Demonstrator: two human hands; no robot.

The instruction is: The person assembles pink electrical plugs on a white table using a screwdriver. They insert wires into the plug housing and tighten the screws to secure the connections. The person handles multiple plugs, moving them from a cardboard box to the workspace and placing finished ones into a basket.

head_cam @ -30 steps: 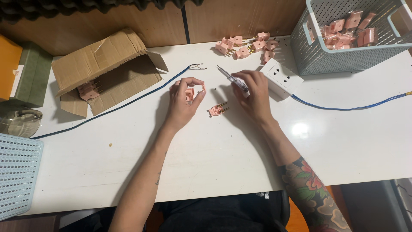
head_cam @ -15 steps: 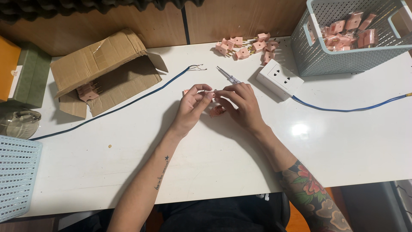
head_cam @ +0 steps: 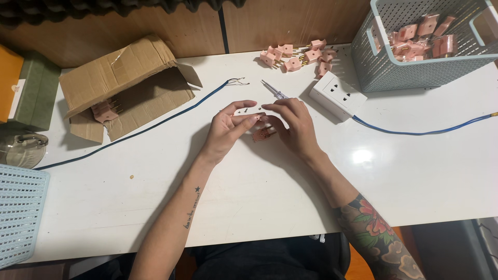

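My left hand and my right hand meet fingertip to fingertip over the middle of the white table. Together they pinch a small pink plug part, mostly hidden by the fingers. A second pink plug piece with brass prongs lies just below the fingertips, between the hands. Just beyond my right hand's fingers lies a thin screwdriver, out of either hand. Two tiny dark screws rest by my left thumb.
A white power strip with a blue cable sits right of the hands. Several pink plugs lie at the back; more fill a grey basket. An open cardboard box, a blue wire and a pale basket stand left.
My right hand has put the screwdriver down and moved left to meet my left hand. Both hands came together over the pink plug piece on the table.
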